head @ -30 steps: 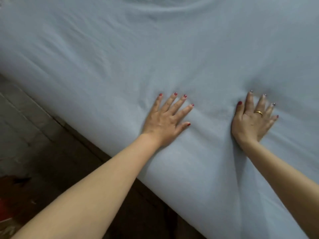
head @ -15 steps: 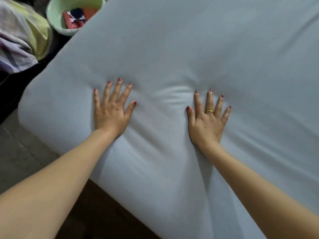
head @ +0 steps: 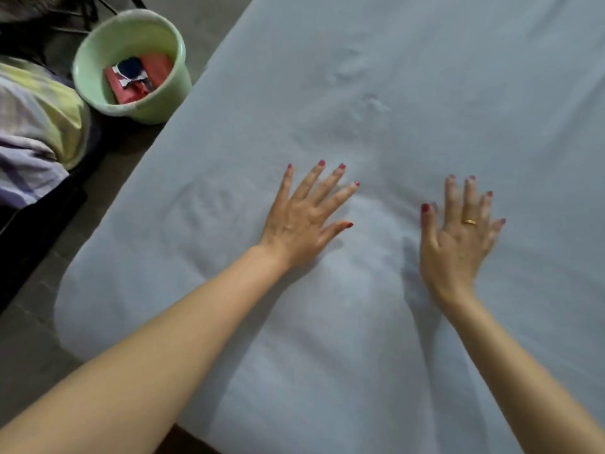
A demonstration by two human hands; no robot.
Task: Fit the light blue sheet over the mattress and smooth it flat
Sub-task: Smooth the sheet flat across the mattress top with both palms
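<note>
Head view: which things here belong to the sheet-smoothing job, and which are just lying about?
Job:
light blue cotton sheet
left hand, flat on it
right hand, flat on it

Lying about:
pale green plastic bucket holding red packets
yellow and purple checked cloth bundle

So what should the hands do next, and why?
Probably slide both flat hands forward: the left hand and right hand lie open on the light blue sheet, and small wrinkles still show just ahead of the fingers.
</note>
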